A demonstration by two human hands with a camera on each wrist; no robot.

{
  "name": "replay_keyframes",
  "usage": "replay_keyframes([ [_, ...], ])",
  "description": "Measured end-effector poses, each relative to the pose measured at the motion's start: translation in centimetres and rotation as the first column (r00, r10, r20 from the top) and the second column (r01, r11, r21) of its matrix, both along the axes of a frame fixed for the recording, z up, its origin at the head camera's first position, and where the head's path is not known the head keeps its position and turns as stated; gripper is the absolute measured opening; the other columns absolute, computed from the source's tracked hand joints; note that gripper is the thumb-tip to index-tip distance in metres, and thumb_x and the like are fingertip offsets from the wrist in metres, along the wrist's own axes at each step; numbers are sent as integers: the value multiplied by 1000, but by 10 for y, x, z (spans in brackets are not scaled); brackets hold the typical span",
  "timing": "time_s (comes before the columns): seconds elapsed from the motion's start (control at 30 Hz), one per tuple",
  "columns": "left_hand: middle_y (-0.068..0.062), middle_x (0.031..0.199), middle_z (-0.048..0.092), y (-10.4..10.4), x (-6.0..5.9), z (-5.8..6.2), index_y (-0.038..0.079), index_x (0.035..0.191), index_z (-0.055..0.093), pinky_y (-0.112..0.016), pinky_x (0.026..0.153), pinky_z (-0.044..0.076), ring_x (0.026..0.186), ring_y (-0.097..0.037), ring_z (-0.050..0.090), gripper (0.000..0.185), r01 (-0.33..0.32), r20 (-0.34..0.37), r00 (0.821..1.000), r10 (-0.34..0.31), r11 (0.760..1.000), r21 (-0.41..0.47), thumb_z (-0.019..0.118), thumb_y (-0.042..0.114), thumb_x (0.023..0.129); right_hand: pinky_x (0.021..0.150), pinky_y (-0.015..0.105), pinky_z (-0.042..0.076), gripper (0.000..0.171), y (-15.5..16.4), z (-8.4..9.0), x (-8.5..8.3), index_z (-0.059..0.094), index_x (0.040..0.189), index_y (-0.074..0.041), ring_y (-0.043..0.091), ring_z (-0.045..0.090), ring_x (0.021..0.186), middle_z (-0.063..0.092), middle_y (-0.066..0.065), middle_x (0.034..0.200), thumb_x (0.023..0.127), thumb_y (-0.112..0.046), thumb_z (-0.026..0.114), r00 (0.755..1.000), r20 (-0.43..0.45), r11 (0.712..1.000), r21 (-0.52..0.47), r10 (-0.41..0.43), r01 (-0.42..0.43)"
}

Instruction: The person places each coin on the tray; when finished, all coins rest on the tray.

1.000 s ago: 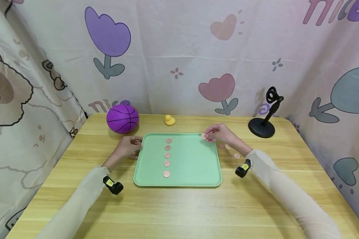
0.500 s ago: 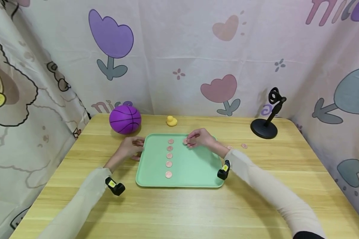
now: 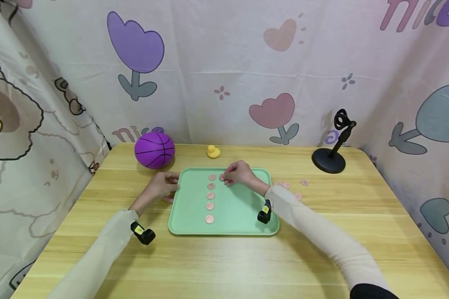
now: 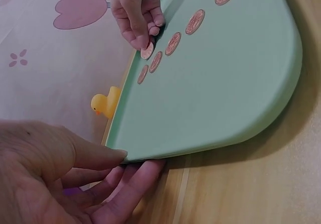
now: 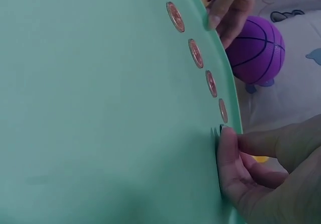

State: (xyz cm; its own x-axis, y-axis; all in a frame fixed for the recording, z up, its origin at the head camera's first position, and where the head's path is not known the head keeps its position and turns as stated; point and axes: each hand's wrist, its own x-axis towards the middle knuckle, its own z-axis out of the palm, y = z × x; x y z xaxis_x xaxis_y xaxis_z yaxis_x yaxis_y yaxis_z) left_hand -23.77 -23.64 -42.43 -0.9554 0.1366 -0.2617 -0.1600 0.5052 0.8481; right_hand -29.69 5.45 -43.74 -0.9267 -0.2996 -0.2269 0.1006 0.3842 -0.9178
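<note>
The right hand [image 3: 239, 174] is down over the far part of the green tray [image 3: 243, 216], fingertips pinched on a copper coin [image 3: 221, 177], and the left wrist view shows that coin [image 4: 147, 50] nipped between thumb and fingers, its lower edge right at the tray floor. It sits just beside the top of a straight column of five coins [image 3: 210, 195] running down the tray's middle, from the far rim toward the near one, each coin a little apart from the next. Over on the other side, the left hand [image 3: 161, 187] steadies the tray at its left edge; the fingers [image 4: 125, 179] lie fairly straight, tucked against and under the rim, thumb resting along the lip. The tray lies flat on the wooden table [image 3: 224, 265], square to the person. Out to the right of the tray, a loose scatter of spare coins [image 3: 289, 187] waits on the bare wood, near the rim but off it. Further back, a small yellow duck [image 3: 212, 151] stands just beyond the tray's far edge, a purple ball [image 3: 154, 150] sits at the back left, and a black stand [image 3: 331, 155] at the back right, all well apart from the hands. A flowered curtain [image 3: 224, 70] closes the scene behind.
</note>
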Motion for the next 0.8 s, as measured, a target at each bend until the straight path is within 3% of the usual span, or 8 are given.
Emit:
replay_keyframes([
  [0.23, -27, 127, 53, 0, 2, 1, -13, 145, 50, -37, 67, 69, 100, -28, 62, 47, -1, -3, 1000, 1, 1000, -3, 61, -2, 100, 66, 28, 68, 8, -4, 6, 0, 71, 93, 7, 16, 71, 65, 77, 18, 90, 97, -1, 71, 1000, -20, 997, 82, 11, -9],
  [0.57, -26, 121, 56, 1, 5, -1, -12, 145, 51, -38, 67, 69, 99, -28, 63, 48, -4, -10, 1000, 3, 1000, -7, 63, -2, 99, 58, 29, 66, 20, -5, 6, 3, 67, 78, 3, 19, 72, 58, 75, 14, 74, 96, -4, 74, 995, -90, 976, 215, 45, -24],
  [0.8, -24, 118, 56, 1, 3, 1, -12, 144, 51, -38, 67, 69, 97, -28, 63, 48, -5, -19, 1000, 5, 1000, -22, 63, -2, 99, 57, 30, 66, 20, -5, 2, -1, 66, 80, 3, 18, 70, 55, 72, 13, 70, 97, -3, 72, 994, -93, 981, 190, 49, -30],
])
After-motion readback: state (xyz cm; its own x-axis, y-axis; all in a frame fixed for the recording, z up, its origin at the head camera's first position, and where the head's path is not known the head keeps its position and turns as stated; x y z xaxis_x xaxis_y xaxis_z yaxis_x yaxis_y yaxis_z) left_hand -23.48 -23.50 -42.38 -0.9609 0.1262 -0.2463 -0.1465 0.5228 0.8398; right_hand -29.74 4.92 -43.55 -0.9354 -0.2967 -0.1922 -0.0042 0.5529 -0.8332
